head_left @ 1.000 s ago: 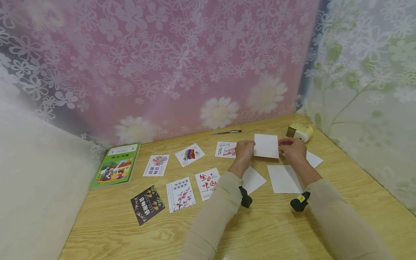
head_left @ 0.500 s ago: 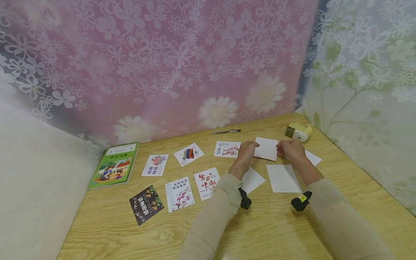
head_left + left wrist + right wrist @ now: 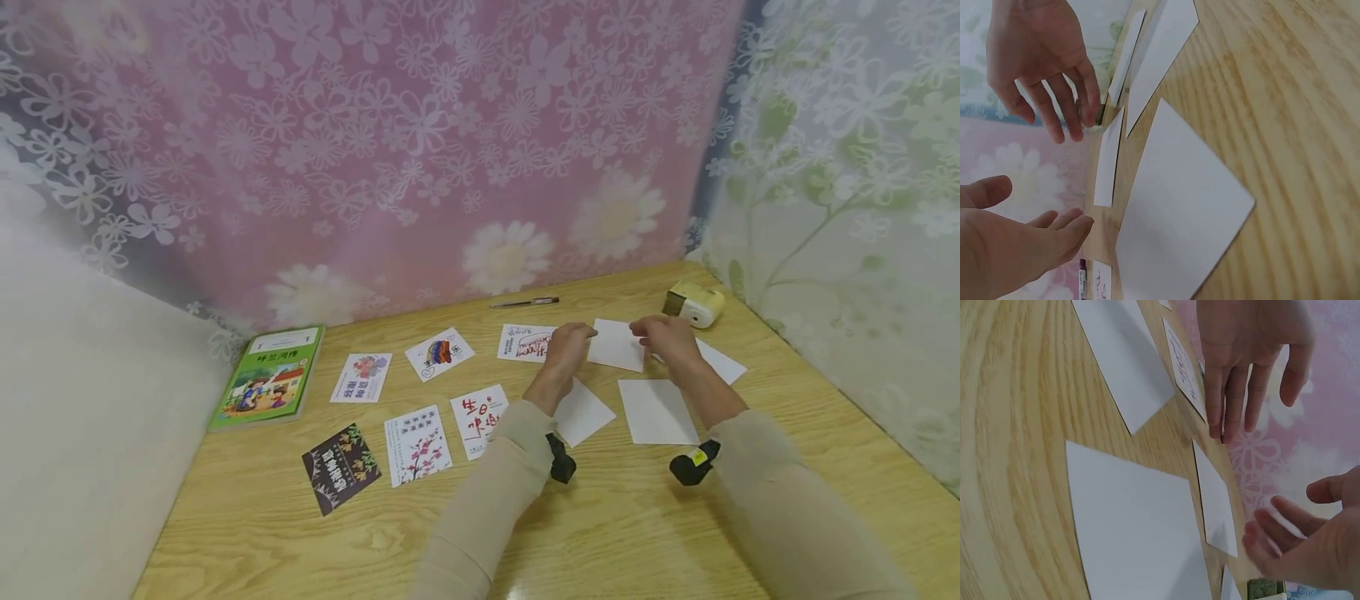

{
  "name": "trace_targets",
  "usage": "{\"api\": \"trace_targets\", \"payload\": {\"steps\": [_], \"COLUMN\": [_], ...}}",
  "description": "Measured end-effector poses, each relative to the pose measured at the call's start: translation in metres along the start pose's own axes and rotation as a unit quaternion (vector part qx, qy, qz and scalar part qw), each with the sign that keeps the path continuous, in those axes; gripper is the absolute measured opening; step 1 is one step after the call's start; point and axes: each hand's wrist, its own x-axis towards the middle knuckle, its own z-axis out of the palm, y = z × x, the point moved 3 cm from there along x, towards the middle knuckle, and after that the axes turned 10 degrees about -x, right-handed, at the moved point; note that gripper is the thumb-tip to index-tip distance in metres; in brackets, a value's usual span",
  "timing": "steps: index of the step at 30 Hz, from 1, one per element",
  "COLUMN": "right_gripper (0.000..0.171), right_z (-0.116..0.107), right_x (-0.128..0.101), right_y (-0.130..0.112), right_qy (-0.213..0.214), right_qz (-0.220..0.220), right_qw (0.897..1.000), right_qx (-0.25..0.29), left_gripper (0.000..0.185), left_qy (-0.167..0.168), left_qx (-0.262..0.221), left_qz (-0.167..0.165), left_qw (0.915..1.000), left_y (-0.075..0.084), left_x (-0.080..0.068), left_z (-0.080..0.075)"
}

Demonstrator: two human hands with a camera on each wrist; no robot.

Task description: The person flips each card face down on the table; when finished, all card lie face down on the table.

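A blank white card [image 3: 615,346] lies flat on the wooden table [image 3: 600,517] between my two hands. My left hand [image 3: 581,337] is at its left edge and my right hand [image 3: 648,333] at its right edge, both with straight, spread fingers that hold nothing. The left wrist view shows the same card [image 3: 1109,162] nearly edge-on, between my left hand [image 3: 1035,225] and my right hand [image 3: 1054,119]. In the right wrist view the card [image 3: 1216,500] lies below the left hand [image 3: 1241,419], with the right hand [image 3: 1285,519] beside it. Whether the fingertips touch it is unclear.
Three more blank cards [image 3: 656,412] [image 3: 585,412] [image 3: 720,362] lie around the hands. Several printed cards [image 3: 480,421] spread to the left, with a green book [image 3: 268,379] beyond them. A pen [image 3: 525,302] and a yellow device [image 3: 693,304] lie near the flowered wall.
Both hands held the white card upright above the table, lowered it and laid it flat. The fingers have let go and opened.
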Motion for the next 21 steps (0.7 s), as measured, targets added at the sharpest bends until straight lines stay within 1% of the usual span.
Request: {"api": "trace_targets", "payload": {"steps": [4, 7, 9, 12, 16, 19, 21], "right_gripper": [0.055, 0.053, 0.052, 0.052, 0.054, 0.056, 0.057], "right_z": [0.013, 0.023, 0.029, 0.040, 0.053, 0.063, 0.069], "right_x": [0.001, 0.003, 0.005, 0.007, 0.008, 0.009, 0.009], "right_y": [-0.008, -0.013, -0.015, -0.017, -0.018, -0.019, -0.020], "right_qy": [-0.015, -0.027, -0.042, -0.079, -0.135, -0.174, -0.188], "right_qz": [-0.040, -0.061, -0.063, -0.053, -0.037, -0.026, -0.016], "right_qw": [0.998, 0.995, 0.993, 0.986, 0.976, 0.966, 0.960], "right_qx": [0.036, 0.068, 0.096, 0.134, 0.166, 0.188, 0.207], "left_gripper": [0.040, 0.041, 0.042, 0.040, 0.040, 0.043, 0.046], "left_qy": [0.006, 0.004, 0.012, 0.048, 0.100, 0.122, 0.129], "left_qx": [-0.012, -0.015, -0.012, 0.014, 0.056, 0.094, 0.110], "left_qz": [0.012, 0.010, 0.004, 0.004, 0.007, 0.011, 0.008], "left_qw": [0.9998, 0.9998, 0.9998, 0.9988, 0.9934, 0.9880, 0.9855], "left_y": [0.005, 0.010, 0.013, 0.018, 0.023, 0.025, 0.026], "left_x": [0.002, 0.001, 0.001, 0.004, 0.010, 0.014, 0.017], "left_z": [-0.014, -0.028, -0.040, -0.061, -0.090, -0.109, -0.120]}}
